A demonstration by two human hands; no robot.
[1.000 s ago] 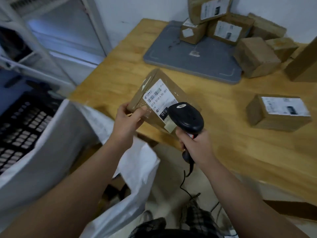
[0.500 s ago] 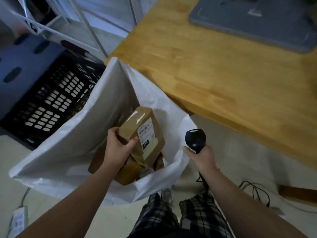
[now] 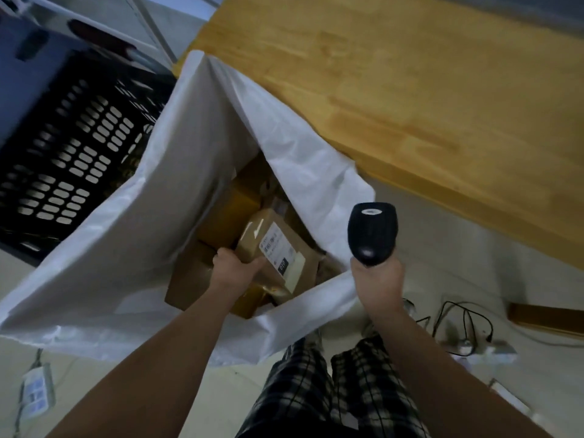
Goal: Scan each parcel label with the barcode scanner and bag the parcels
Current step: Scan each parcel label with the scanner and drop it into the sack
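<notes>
A large white bag (image 3: 132, 248) stands open on the floor beside the wooden table (image 3: 426, 90). Several brown parcels (image 3: 227, 213) lie inside it. My left hand (image 3: 235, 268) reaches down into the bag and grips a brown cardboard parcel with a white label (image 3: 278, 248), which rests tilted on top of the others. My right hand (image 3: 377, 284) holds the black barcode scanner (image 3: 373, 232) upright by its handle, just outside the bag's right rim.
A black perforated crate (image 3: 69, 147) stands left of the bag. Cables and a power strip (image 3: 467, 339) lie on the floor at the right, another power strip (image 3: 34, 390) at the lower left. My legs in checked trousers (image 3: 331, 390) are below.
My left hand carried the labelled parcel from above the table down into the bag. The scanner moved away from the label and to the right. My view swung from the table to the bag.
</notes>
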